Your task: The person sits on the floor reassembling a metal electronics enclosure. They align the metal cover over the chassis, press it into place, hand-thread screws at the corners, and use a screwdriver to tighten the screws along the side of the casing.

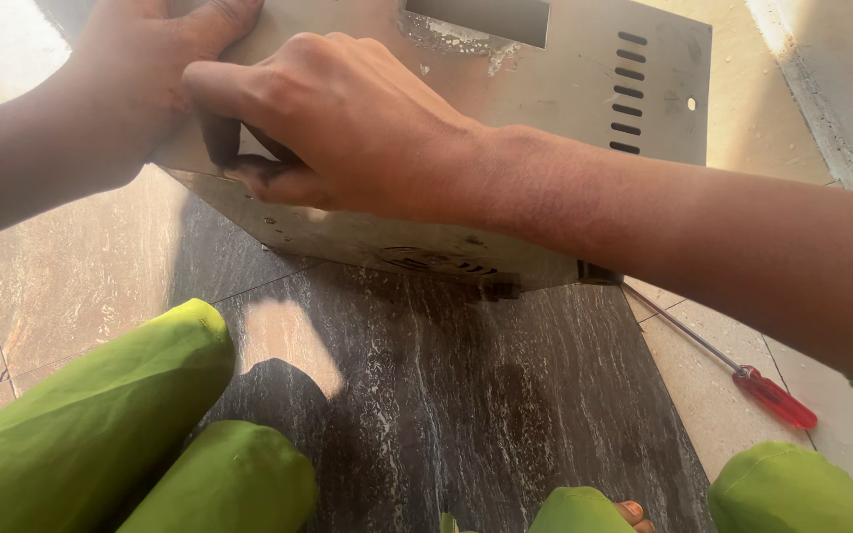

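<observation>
Fingers [249, 163] of the right hand [338, 128] pinch the lower edge of a stiff, likely sharp-edged grey sheet-metal vented casing [584, 89]; left hand [150, 69] steadies its corner, fingers curled over.

A: Entry, light: bright and warm, coming from the upper right. The pale floor tiles [742, 109] there are washed out, close to glare.

B: Shadows?

A: A hard, dark one under the metal box [565, 89], spread over the dark stone tile [466, 395], with one sunlit patch inside it. The right hand [338, 128] shades its own fingers [224, 133] (detail there is lost).

B: Sharpness?

A: Fair at centre. The green trouser legs [101, 415] at the bottom edge are soft, and the near forearm looms large from the wide lens.
</observation>
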